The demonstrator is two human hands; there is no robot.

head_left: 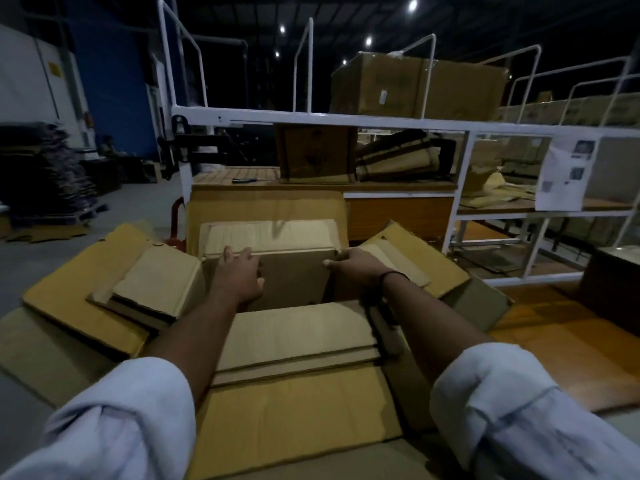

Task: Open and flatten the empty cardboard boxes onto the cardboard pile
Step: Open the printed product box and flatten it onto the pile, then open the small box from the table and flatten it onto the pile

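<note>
An open brown cardboard box (294, 282) (all 4 flaps spread outward) is seen on the pile of flattened brown cardboard sheets (69, 299), just before the white metal rack (460, 188). Its rack-side rim is touched by the left hand (239, 275), fingers nearly straight, and gripped by the right hand (349, 266), fingers curled.

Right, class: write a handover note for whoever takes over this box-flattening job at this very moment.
Left hand: fingers rest on the far rim of the open box.
Right hand: grips its far right corner.
The box stands on the cardboard pile, its four top flaps folded out.
Done: opened, looks empty.
Left: collapse the walls and lay it flat on the pile.
</note>
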